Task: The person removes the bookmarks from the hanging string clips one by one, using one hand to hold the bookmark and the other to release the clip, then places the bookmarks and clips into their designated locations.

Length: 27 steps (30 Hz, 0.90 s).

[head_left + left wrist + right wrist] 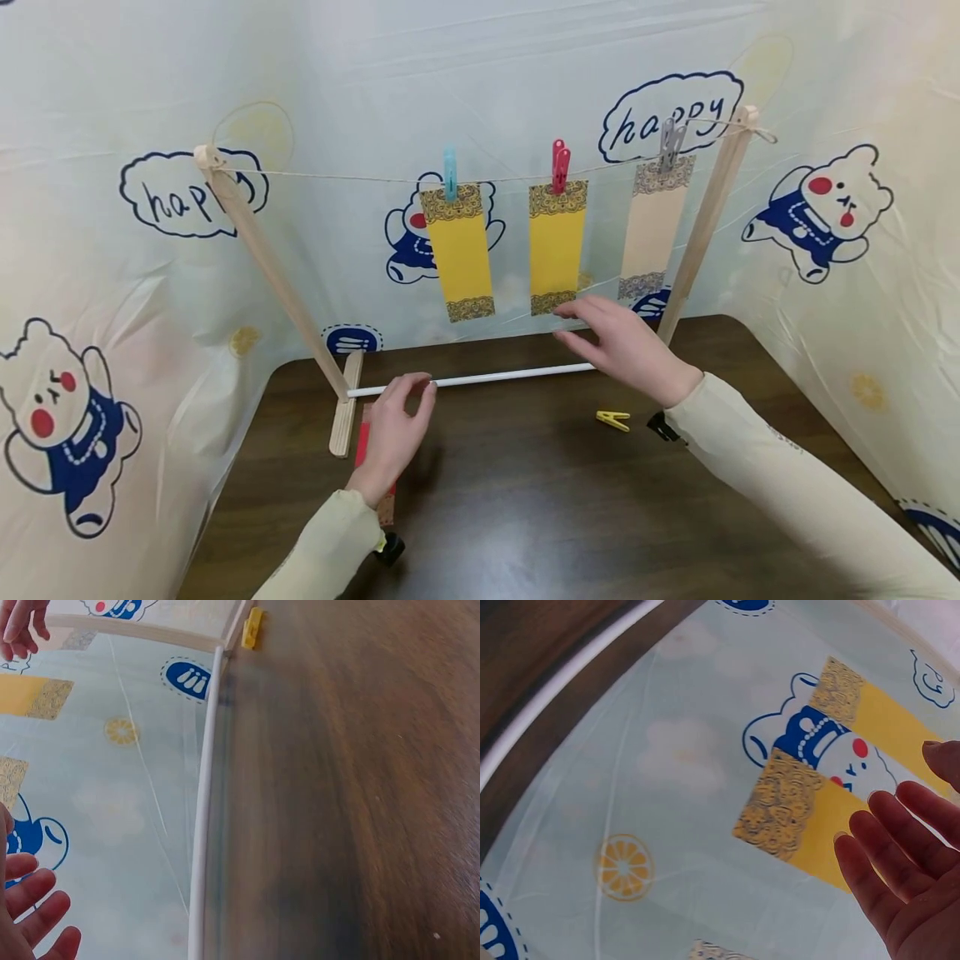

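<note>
My right hand (630,346) hovers empty before the string, its fingertips close to the lower edge of the middle yellow card (557,250). In the right wrist view its fingers (900,847) are spread and overlap that card. A red clothespin (560,167) clips it to the string (330,176). To its left, a blue clothespin (450,175) holds another yellow card (459,258); to its right, a grey clothespin (670,148) holds a beige card (654,229). Loosely bent and empty, my left hand (393,429) is over a red card (363,437), partly hidden beneath it.
Two wooden posts (273,271) carry the string, and a white rod (510,377) joins them low down. The left post stands on a flat wooden foot (343,425). A yellow clothespin (613,419) lies on the dark table (510,500). Behind hangs a printed curtain (480,67).
</note>
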Motion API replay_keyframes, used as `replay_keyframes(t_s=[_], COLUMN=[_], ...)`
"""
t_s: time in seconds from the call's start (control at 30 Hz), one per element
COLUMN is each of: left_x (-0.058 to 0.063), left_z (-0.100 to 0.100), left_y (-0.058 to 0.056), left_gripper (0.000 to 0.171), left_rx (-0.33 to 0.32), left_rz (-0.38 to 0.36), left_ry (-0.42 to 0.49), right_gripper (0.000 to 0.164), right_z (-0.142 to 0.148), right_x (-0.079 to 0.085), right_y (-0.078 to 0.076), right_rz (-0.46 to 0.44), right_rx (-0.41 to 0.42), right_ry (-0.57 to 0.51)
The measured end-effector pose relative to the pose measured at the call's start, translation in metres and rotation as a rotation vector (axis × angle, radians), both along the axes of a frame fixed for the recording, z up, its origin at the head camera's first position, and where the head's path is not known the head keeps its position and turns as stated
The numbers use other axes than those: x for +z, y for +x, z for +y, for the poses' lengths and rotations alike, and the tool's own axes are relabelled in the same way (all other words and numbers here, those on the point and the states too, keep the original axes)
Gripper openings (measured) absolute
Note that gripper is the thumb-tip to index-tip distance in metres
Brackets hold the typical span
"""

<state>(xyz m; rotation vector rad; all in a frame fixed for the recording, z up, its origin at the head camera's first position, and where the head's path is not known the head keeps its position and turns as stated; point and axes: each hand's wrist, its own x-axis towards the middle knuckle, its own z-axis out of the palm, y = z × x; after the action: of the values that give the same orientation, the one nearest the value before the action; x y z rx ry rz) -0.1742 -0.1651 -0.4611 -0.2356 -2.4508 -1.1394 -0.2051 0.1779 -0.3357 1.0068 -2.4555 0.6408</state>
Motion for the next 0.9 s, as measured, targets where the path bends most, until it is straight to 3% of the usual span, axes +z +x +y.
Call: replay_keyframes(t_s=[0.17,0.43,0.63,0.9], left_x=[0.004,0.011,0.014,0.019], left_z=[0.006,0.013,0.014,0.013], left_y=[-0.004,-0.012,-0.014,-0.019], left_gripper=[0.026,0.025,0.026,0.025], left_rx=[-0.019,-0.050,-0.075,-0.084], left_rz=[-0.017,0.022,0.003,0.067], left_ry=[0.039,0.108,0.115,0.109], right_gripper=[0.027,0.027,0.031,0.029], right_z=[-0.005,-0.014,-0.022,-0.032], right_x=[0.011,0.028,0.039,0.054], right_y=[-0.001,-0.004,-0.005,-0.006], right_rz=[0.010,0.064,0.067,0.086], right_rx=[0.015,0.052,0.047,0.051], right_ry=[-0.010,-0.052,-0.033,-0.042])
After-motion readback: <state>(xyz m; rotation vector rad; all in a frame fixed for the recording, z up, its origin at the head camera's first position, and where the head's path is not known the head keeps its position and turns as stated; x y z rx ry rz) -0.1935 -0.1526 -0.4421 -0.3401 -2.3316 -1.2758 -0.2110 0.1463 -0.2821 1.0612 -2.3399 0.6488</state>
